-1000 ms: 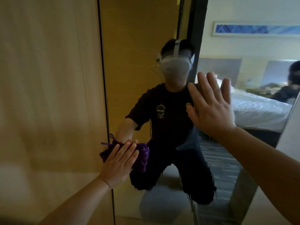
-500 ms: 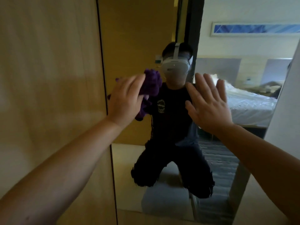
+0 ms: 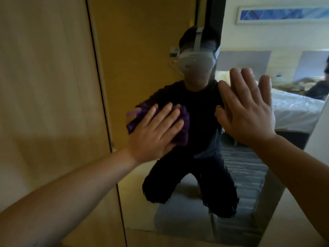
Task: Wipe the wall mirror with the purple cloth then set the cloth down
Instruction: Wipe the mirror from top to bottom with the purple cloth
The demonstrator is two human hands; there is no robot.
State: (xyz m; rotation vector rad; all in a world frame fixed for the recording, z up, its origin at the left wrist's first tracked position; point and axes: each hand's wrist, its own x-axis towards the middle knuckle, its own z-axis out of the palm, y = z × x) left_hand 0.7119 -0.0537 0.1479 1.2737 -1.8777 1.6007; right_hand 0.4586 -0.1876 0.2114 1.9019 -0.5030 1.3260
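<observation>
The wall mirror (image 3: 142,41) fills the middle and right of the head view and reflects a kneeling person in dark clothes with a white headset. My left hand (image 3: 153,132) presses the purple cloth (image 3: 183,129) flat against the glass near the mirror's left edge, at chest height of the reflection. Most of the cloth is hidden under my palm and fingers. My right hand (image 3: 247,111) lies open and flat on the glass to the right, fingers up and spread, holding nothing.
A light wooden wall panel (image 3: 46,86) borders the mirror on the left, with a dark seam (image 3: 99,82) between them. The reflection shows a white bed (image 3: 295,111), striped carpet (image 3: 245,163) and a framed picture (image 3: 283,13). A pale wall edge (image 3: 320,125) stands at the right.
My left hand swept the cloth up from the lower left of the glass to head height, then came back down to chest height. My right hand stayed flat on the mirror.
</observation>
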